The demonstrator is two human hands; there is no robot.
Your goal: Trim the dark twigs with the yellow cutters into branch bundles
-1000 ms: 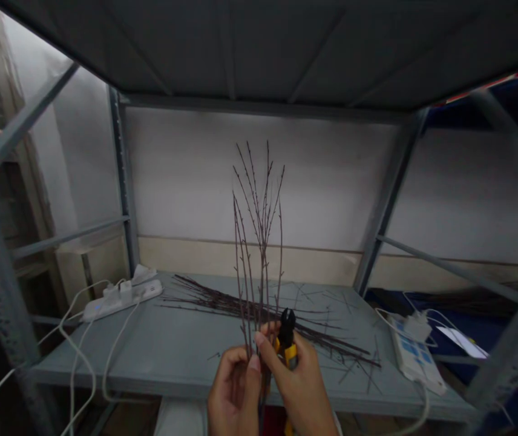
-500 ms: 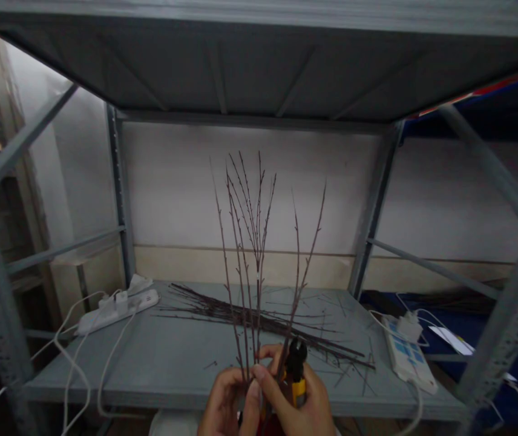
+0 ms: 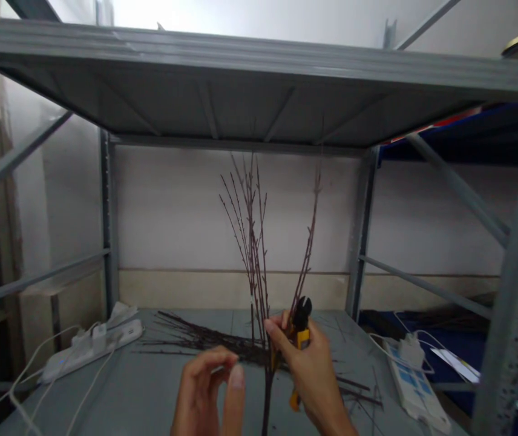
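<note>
My right hand (image 3: 307,357) is closed around side cutters (image 3: 302,321) with black jaws and yellow handles. Thin brown twigs (image 3: 307,254) rise from the same hand. Its thumb and fingertips also meet a bare, budded branch (image 3: 267,393), which stands upright with several thin shoots fanning out above. Just left of that stem, my left hand (image 3: 211,387) has its thumb and fingers curved and apart, with nothing between them. Behind both hands a pile of dark twigs (image 3: 204,333) lies across the grey shelf (image 3: 159,387); the stem hides part of it.
An upper shelf (image 3: 241,51) hangs overhead, and the twig tips reach up to its underside. A white power strip (image 3: 91,348) with cables lies at left, another power strip (image 3: 416,384) at right. Metal posts (image 3: 365,242) frame the shelf. Small twig scraps lie at right.
My left hand has let go of the stem and moved left. My right hand has risen with the cutters and twigs. The view has tilted up, showing more above the upper shelf.
</note>
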